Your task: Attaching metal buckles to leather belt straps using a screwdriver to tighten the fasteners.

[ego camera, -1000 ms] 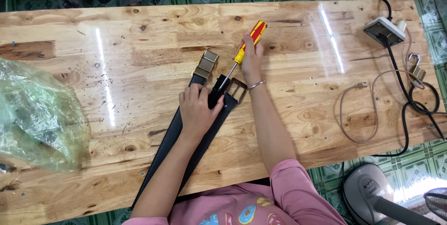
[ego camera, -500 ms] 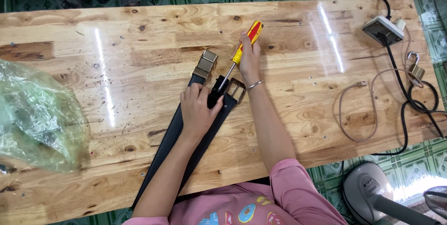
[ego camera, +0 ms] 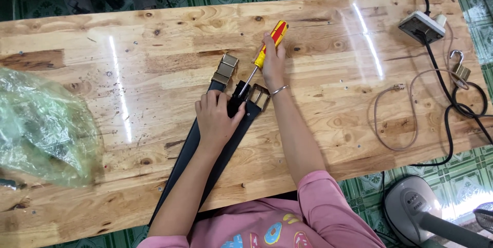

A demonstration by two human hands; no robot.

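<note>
Two black belts (ego camera: 191,148) lie side by side on the wooden table (ego camera: 154,63), running from its front edge toward the middle. My left hand (ego camera: 216,117) presses flat on them just below the metal buckles (ego camera: 226,69). My right hand (ego camera: 272,60) grips a screwdriver (ego camera: 268,45) with a red and yellow handle. Its shaft slants down-left, and the tip meets the nearer buckle (ego camera: 257,96).
A crumpled clear-green plastic bag (ego camera: 43,130) covers the table's left end. At the right lie a white power strip (ego camera: 421,26) with a black cord, a padlock (ego camera: 458,68), and a looped beige cable (ego camera: 400,119). A fan base (ego camera: 416,212) stands on the tiled floor.
The screwdriver handle has tipped slightly away from me while its tip stays at the buckle. My left hand remains in place on the belts.
</note>
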